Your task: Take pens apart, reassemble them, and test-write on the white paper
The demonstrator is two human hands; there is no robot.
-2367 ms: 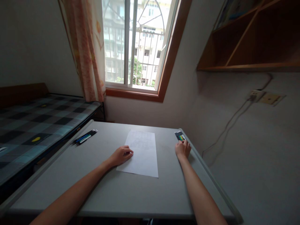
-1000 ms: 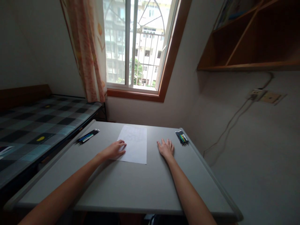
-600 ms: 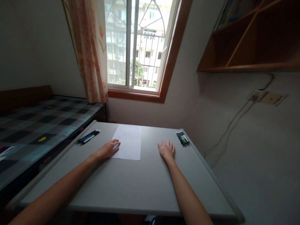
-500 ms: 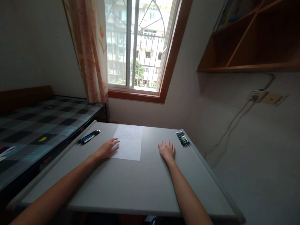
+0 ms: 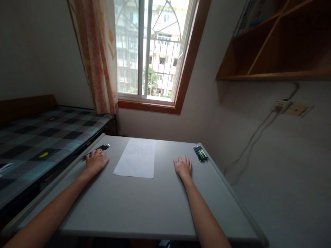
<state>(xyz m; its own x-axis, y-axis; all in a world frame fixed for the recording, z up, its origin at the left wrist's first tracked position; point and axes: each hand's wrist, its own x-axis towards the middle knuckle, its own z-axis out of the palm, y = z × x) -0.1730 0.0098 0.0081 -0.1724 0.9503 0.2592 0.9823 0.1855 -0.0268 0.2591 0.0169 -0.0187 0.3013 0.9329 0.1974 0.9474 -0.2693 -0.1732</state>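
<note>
My left hand is at a bundle of pens on the left of the table, its spread fingers covering much of them. Whether it touches the pens I cannot tell. A sheet of white paper with faint marks on its upper part lies flat between my hands. To the right of the paper, my right hand rests palm down on the tabletop with its fingers apart, holding nothing. Beyond it, near the right edge, several dark pens with some coloured parts lie side by side.
The grey table has raised rims along its sides. A bed with a checked cover stands to the left. A curtain hangs beside the barred window. A wooden shelf and a wall socket with a cable are on the right.
My left hand has moved left, from the paper's edge to over the left pens, leaving the paper uncovered. My right hand has stayed in place. The view has shifted slightly.
</note>
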